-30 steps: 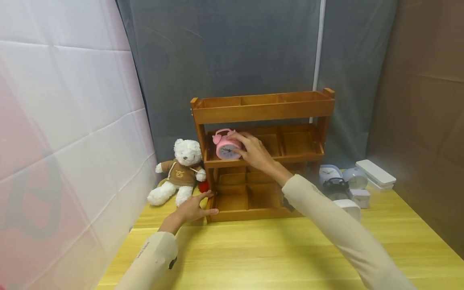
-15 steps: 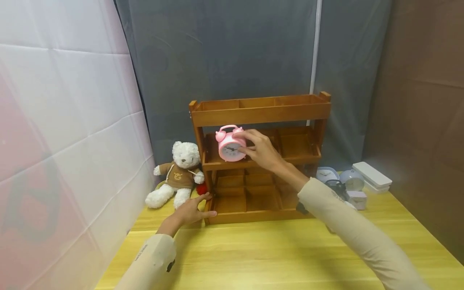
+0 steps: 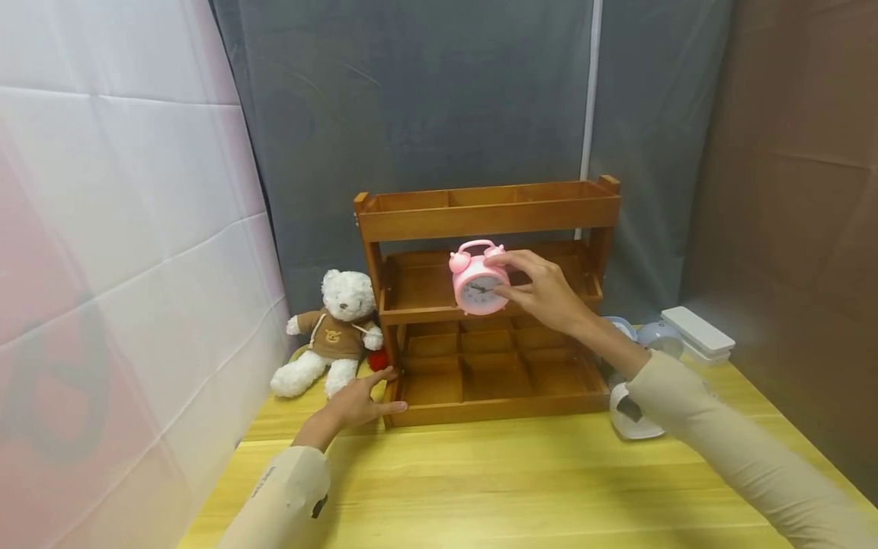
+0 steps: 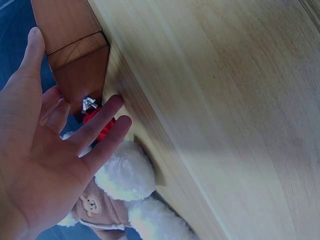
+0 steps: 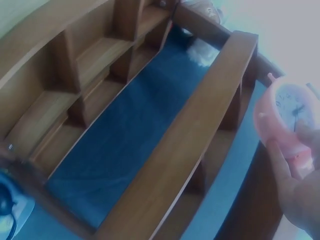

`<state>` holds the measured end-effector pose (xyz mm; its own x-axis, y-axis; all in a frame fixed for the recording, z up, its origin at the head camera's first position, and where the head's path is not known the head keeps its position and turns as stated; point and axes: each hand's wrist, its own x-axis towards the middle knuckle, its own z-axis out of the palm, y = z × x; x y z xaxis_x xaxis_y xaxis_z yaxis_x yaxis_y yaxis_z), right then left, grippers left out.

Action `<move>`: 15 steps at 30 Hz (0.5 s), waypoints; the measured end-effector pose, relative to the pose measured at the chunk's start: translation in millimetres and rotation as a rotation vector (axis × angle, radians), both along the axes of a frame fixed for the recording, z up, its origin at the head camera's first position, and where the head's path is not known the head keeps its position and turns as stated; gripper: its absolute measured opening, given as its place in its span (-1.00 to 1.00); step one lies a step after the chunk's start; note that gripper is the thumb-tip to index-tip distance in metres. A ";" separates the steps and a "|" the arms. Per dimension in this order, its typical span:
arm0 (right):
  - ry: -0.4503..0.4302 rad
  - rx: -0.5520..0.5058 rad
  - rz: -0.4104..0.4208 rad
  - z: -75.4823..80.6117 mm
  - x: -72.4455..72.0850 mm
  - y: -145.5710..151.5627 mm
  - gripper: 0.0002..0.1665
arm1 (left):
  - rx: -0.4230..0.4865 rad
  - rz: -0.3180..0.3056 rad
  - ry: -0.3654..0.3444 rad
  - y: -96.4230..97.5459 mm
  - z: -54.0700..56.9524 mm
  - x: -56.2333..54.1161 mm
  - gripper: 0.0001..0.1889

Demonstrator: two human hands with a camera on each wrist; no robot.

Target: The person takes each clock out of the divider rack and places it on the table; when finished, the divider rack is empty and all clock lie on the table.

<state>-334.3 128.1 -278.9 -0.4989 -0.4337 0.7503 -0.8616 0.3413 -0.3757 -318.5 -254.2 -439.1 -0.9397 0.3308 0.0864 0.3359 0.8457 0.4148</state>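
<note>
My right hand (image 3: 549, 293) pinches a pink twin-bell alarm clock (image 3: 478, 293) by its right side. The clock is upright, its dial facing me, in front of the middle tier of a brown wooden shelf (image 3: 480, 223). In the right wrist view the clock (image 5: 285, 112) is at the right edge, thumb and fingers on its body. My left hand (image 3: 353, 402) touches the shelf's lower left corner. In the left wrist view the left hand (image 4: 55, 155) has extended fingers, the thumb against the wood (image 4: 70, 22).
Left of the shelf sits a white teddy bear (image 3: 343, 316) in a brown hoodie, with a red object (image 3: 378, 360) beside it. At the right are a white clock (image 3: 631, 415) partly under my sleeve, a pale blue clock (image 3: 660, 337) and a white box (image 3: 698, 329).
The pink alarm clock has come out of the middle tier's left compartment and moved right and toward me in my right hand. My left hand stays at the shelf corner.
</note>
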 end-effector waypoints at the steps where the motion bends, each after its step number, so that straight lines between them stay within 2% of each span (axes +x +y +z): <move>1: 0.000 0.006 -0.005 0.0 2.1 4.7 -0.40 | 0.001 0.001 0.000 -0.3 0.1 0.2 -0.05; 9: 0.009 0.018 -0.063 -2.7 15.5 49.4 -0.36 | 0.022 -0.002 -0.009 -2.8 -1.0 -0.2 -0.05; 15: 0.028 0.041 -0.170 -3.7 25.3 92.8 -0.33 | 0.026 -0.003 -0.018 -1.2 -0.1 -0.6 -0.05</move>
